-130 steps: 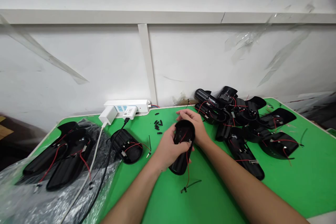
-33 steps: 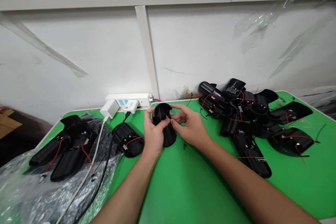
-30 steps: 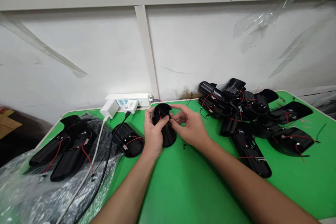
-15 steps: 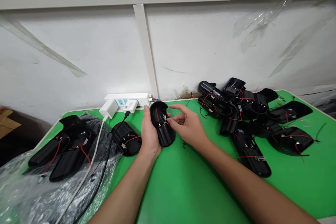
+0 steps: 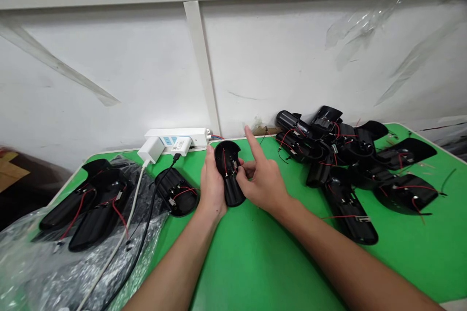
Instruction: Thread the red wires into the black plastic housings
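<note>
My left hand [image 5: 212,184] is wrapped round the left side of a black plastic housing [image 5: 233,195], its hollow inner side facing me. Inside the housing run a red wire [image 5: 224,161] and a small pale connector [image 5: 235,165]. At its right edge, my right hand [image 5: 264,177] pinches beside that connector with thumb and curled fingers, the index finger pointing up and away. What lies in the pinch is too small and covered to make out. Left of my left hand, a similar black housing [image 5: 178,192] with red wires lies on the green table [image 5: 248,262].
A white power strip [image 5: 200,137] with two white adapters [image 5: 151,149] stands by the wall, cables running toward me. Further left, black housings [image 5: 97,218] rest on clear plastic wrap [image 5: 47,272]. On the right is a heap of wired black housings [image 5: 350,214].
My right index finger has lifted and straightened upward, while the thumb and other fingers have closed in at the housing's edge. The held housing has shifted slightly right.
</note>
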Available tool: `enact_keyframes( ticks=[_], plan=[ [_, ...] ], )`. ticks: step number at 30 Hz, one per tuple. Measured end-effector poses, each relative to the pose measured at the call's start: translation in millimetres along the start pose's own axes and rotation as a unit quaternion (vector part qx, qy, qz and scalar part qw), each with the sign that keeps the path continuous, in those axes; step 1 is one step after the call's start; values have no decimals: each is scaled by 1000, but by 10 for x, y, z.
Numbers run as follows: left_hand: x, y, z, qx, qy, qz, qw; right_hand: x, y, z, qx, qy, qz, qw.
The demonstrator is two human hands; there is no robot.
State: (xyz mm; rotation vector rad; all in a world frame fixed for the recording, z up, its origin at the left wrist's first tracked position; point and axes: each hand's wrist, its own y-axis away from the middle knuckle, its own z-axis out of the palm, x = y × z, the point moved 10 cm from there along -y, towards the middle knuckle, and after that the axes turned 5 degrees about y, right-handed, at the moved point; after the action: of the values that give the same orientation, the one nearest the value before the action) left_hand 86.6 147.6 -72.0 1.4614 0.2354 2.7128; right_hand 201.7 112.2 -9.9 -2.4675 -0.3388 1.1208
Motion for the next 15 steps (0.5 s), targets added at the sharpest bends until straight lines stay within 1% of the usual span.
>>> enact_keyframes(
  ticks=[2, 5, 9, 12, 15],
  plan=[
    [-23, 16, 16, -4, -2, -4, 1000, -28, 11, -24, 6, 23, -1, 1000],
    [-23, 45, 36, -4, -2, 5, 1000, -96, 20, -24, -1, 71, -22, 997],
    [-6, 65, 15, 14, -6, 17, 1000, -148, 27, -18, 0, 119, -46, 992],
    [-39, 59, 1, 18, 5, -1, 1000, -134, 24, -26, 9, 106, -45, 993],
    [-91, 46, 4, 11, 25, -29, 999, -80, 13, -29, 11, 72, -29, 997]
  ],
)
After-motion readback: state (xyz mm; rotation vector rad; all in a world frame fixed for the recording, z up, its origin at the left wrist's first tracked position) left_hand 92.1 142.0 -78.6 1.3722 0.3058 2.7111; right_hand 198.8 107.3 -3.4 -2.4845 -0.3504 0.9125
